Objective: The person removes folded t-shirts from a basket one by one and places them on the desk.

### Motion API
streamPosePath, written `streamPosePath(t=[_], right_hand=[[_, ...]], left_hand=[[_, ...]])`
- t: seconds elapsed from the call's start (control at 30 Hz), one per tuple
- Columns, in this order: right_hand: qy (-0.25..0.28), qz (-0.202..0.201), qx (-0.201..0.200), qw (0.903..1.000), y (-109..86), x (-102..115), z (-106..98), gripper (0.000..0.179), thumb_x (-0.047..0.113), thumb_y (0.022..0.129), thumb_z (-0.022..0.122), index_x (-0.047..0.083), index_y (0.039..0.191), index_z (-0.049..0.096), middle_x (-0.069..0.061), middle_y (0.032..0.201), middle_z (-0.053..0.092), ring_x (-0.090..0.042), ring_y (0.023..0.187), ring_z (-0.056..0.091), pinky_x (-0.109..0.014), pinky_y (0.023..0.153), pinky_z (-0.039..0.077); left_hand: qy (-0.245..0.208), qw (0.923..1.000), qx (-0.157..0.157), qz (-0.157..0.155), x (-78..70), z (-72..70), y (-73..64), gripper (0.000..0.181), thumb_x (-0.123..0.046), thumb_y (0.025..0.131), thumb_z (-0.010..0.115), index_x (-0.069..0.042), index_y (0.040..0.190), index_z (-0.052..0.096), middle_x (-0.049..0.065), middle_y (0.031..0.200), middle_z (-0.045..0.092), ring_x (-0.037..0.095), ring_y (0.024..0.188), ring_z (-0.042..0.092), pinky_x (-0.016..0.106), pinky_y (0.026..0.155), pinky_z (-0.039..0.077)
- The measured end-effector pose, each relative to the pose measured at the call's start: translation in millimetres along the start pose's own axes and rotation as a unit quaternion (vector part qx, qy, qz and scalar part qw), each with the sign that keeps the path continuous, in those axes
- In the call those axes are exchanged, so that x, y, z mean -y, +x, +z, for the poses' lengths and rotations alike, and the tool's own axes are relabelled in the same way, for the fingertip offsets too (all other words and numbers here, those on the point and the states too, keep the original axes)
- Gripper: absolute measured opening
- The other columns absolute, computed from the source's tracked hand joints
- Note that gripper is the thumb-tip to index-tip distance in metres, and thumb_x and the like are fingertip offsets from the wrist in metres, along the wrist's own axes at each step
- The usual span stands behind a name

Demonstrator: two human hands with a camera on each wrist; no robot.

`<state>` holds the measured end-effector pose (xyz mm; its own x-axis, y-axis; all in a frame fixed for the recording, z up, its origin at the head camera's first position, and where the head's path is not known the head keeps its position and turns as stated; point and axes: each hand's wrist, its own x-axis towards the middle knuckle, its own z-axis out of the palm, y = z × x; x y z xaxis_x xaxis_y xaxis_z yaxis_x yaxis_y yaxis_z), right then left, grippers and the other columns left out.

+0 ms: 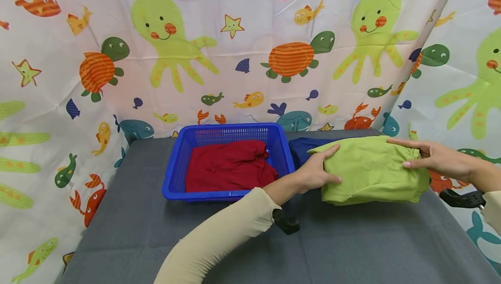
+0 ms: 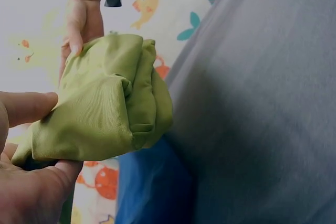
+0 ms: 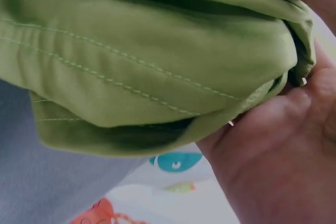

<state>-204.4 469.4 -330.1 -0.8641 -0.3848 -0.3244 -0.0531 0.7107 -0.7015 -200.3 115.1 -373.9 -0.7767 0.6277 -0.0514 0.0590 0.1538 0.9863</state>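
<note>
A folded lime-green garment point(image 1: 372, 171) is held above the grey table by both hands. My left hand point(image 1: 318, 172) grips its left end, and in the left wrist view the fingers and thumb of that left hand point(image 2: 37, 187) pinch the folded layers. The right hand point(image 1: 438, 158) holds the opposite end. In the right wrist view, stitched hems run along the green cloth point(image 3: 142, 72), and the right hand point(image 3: 283, 140) curls round its edge. Behind and partly hidden by the green garment, a dark blue folded cloth point(image 1: 303, 147) lies on the table.
Left of the hands stands a blue plastic basket point(image 1: 171, 166) with perforated walls, and a folded red garment point(image 1: 227, 166) lies inside it. The grey tabletop point(image 1: 129, 232) is bordered by a curtain point(image 1: 235, 79) printed with sea animals at the back and sides.
</note>
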Motion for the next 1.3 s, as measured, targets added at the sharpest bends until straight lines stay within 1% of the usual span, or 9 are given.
streamPosePath(t=[0.27, 0.4, 0.5, 0.63, 0.77, 1.0, 1.1, 1.2, 1.3], right_hand=[[0.011, 0.030, 0.032, 0.9990, -7.6, -21.3, -11.3, 0.075, 0.019, 0.106, 0.053, 0.028, 0.164, 0.008, 0.035, 0.136, 0.028, 0.018, 0.110, 0.052, -0.025, 0.083, 0.057], [-0.017, 0.054, 0.027, 0.9980, -10.3, -27.3, -13.7, 0.078, 0.025, 0.104, 0.056, 0.030, 0.164, 0.006, -0.006, 0.165, 0.019, 0.027, 0.104, 0.043, -0.035, 0.087, 0.057], [-0.045, 0.069, 0.024, 0.9963, -12.6, -29.5, -15.4, 0.081, 0.030, 0.103, 0.058, 0.031, 0.164, 0.003, -0.042, 0.160, 0.000, 0.022, 0.107, 0.043, -0.048, 0.087, 0.056], [-0.013, 0.092, 0.052, 0.9943, -16.1, -35.3, -19.8, 0.083, 0.030, 0.104, 0.056, 0.034, 0.162, -0.003, -0.044, 0.158, -0.007, 0.020, 0.107, 0.047, -0.052, 0.088, 0.055], [0.045, 0.096, 0.082, 0.9909, -19.3, -47.8, -23.1, 0.081, 0.022, 0.106, 0.052, 0.035, 0.162, -0.005, -0.040, 0.159, -0.016, 0.027, 0.104, 0.044, -0.035, 0.090, 0.057], [0.024, 0.093, 0.085, 0.9917, -26.4, -68.5, -19.8, 0.081, 0.022, 0.105, 0.053, 0.030, 0.163, -0.004, -0.041, 0.158, -0.012, 0.033, 0.101, 0.034, -0.022, 0.086, 0.052], [0.048, 0.083, 0.099, 0.9905, -29.5, -81.2, -19.4, 0.079, 0.019, 0.106, 0.051, 0.035, 0.162, -0.002, -0.007, 0.166, 0.015, 0.031, 0.102, 0.039, -0.025, 0.086, 0.054], [0.096, 0.058, 0.125, 0.9858, -33.6, -95.9, -17.8, 0.076, 0.012, 0.107, 0.047, 0.039, 0.162, 0.001, 0.040, 0.140, 0.026, 0.028, 0.109, 0.044, -0.023, 0.089, 0.056], [0.112, 0.054, 0.141, 0.9823, -37.1, -106.8, -12.0, 0.074, 0.010, 0.107, 0.046, 0.040, 0.162, 0.005, 0.039, 0.140, 0.021, 0.028, 0.111, 0.043, -0.020, 0.090, 0.054]], left_hand=[[-0.018, 0.9996, 0.001, -0.020, 4.1, 22.1, 9.0, 0.093, 0.003, 0.087, 0.074, -0.030, 0.161, 0.027, -0.002, 0.164, 0.032, 0.010, 0.131, 0.050, 0.022, 0.095, 0.050], [-0.018, 0.9997, -0.006, -0.017, 6.3, 33.9, 14.1, 0.095, 0.004, 0.086, 0.075, -0.029, 0.161, 0.027, -0.004, 0.165, 0.031, 0.008, 0.134, 0.047, 0.020, 0.096, 0.049], [-0.016, 0.9998, -0.011, -0.011, 8.5, 42.2, 18.3, 0.096, 0.005, 0.085, 0.075, -0.028, 0.161, 0.027, -0.007, 0.165, 0.029, 0.007, 0.136, 0.045, 0.018, 0.096, 0.048], [-0.012, 0.9998, -0.011, -0.012, 11.1, 51.3, 23.8, 0.096, 0.005, 0.085, 0.076, -0.027, 0.161, 0.028, -0.009, 0.165, 0.029, 0.004, 0.137, 0.043, 0.017, 0.097, 0.046], [-0.017, 0.9995, -0.014, -0.023, 13.0, 61.2, 28.2, 0.096, 0.005, 0.084, 0.076, -0.028, 0.160, 0.029, -0.011, 0.164, 0.031, 0.002, 0.135, 0.043, 0.017, 0.097, 0.047], [-0.028, 0.9984, -0.018, -0.047, 20.3, 81.4, 30.2, 0.096, 0.006, 0.083, 0.077, -0.031, 0.159, 0.032, -0.012, 0.161, 0.035, 0.002, 0.133, 0.046, 0.019, 0.096, 0.048], [-0.026, 0.9982, -0.016, -0.052, 23.3, 89.6, 31.8, 0.096, 0.005, 0.083, 0.077, -0.031, 0.159, 0.032, -0.011, 0.159, 0.037, 0.002, 0.131, 0.047, 0.019, 0.096, 0.048], [-0.021, 0.9982, -0.013, -0.056, 27.8, 99.2, 33.6, 0.097, 0.006, 0.082, 0.078, -0.032, 0.158, 0.032, -0.013, 0.159, 0.037, 0.001, 0.129, 0.048, 0.018, 0.094, 0.048], [-0.015, 0.9979, -0.009, -0.063, 34.7, 109.5, 34.7, 0.098, 0.006, 0.081, 0.079, -0.033, 0.158, 0.033, -0.014, 0.158, 0.038, 0.000, 0.127, 0.049, 0.018, 0.093, 0.049]])
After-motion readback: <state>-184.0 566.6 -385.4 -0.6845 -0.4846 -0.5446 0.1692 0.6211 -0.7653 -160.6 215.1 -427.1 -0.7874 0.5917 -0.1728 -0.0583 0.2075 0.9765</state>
